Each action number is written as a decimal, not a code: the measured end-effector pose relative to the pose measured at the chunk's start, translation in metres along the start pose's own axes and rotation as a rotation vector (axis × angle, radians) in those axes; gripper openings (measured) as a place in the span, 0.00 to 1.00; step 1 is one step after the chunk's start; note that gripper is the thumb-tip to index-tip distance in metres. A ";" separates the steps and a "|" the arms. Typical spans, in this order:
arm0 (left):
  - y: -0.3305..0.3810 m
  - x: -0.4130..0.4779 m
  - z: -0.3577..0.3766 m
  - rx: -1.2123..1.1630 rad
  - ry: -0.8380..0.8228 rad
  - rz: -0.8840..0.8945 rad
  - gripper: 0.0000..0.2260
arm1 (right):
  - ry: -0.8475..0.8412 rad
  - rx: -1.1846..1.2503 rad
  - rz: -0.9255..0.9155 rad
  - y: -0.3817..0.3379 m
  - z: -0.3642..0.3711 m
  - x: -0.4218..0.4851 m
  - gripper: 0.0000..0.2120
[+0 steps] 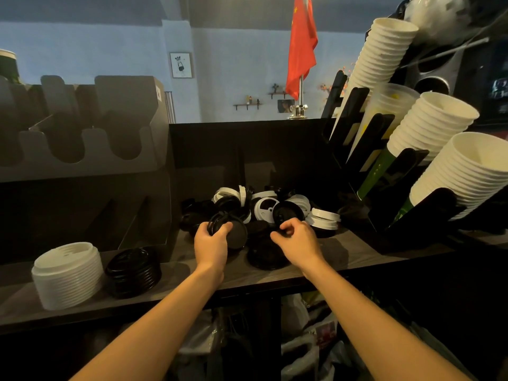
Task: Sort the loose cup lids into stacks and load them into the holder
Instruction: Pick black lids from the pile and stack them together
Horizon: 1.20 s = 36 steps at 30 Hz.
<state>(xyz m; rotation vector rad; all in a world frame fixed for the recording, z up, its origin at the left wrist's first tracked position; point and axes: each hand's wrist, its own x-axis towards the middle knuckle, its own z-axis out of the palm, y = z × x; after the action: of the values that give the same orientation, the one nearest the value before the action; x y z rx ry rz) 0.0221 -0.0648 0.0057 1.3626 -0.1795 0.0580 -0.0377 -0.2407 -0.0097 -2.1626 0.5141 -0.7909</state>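
A heap of loose black and white cup lids (261, 209) lies on the dark wooden counter (192, 273) against the back panel. My left hand (211, 240) grips a small stack of black lids (226, 229) at the heap's left edge. My right hand (297, 237) pinches the rim of a tilted black lid (287, 213) near the middle of the heap. A sorted stack of white lids (67, 274) and a shorter stack of black lids (133, 272) stand at the left on the counter. The dark lid holder (82, 149) with U-shaped slots sits above, at the left.
Slanted rows of white paper cups (437, 133) in a black rack (365, 149) fill the right side, close to the heap. A short stack of white lids (324, 218) lies at the heap's right. Plastic bags (302, 339) sit under the counter. A red flag (301, 48) stands behind.
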 end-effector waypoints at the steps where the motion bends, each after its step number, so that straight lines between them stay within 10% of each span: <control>1: 0.000 0.000 0.000 0.003 -0.013 0.000 0.05 | 0.033 0.000 -0.015 0.000 -0.001 0.002 0.14; 9: 0.000 0.006 -0.001 -0.018 0.087 0.070 0.04 | -0.101 -0.258 -0.386 -0.018 0.017 0.013 0.22; 16: -0.001 0.008 -0.001 -0.055 0.132 0.030 0.03 | -0.168 -0.178 -0.303 -0.011 0.015 0.018 0.06; 23: 0.000 0.005 -0.001 0.003 0.101 0.034 0.04 | -0.270 -0.259 -0.217 -0.012 0.019 0.020 0.21; 28: 0.002 0.003 0.001 0.023 0.077 0.048 0.05 | -0.184 -0.239 -0.255 -0.012 0.017 0.018 0.10; 36: -0.001 0.006 0.001 0.033 0.070 0.041 0.04 | -0.209 -0.069 -0.038 -0.022 0.028 0.026 0.32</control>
<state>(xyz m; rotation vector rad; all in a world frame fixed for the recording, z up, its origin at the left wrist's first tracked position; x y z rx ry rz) 0.0283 -0.0662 0.0063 1.3881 -0.1488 0.1435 0.0026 -0.2276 0.0031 -2.2931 0.3987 -0.5657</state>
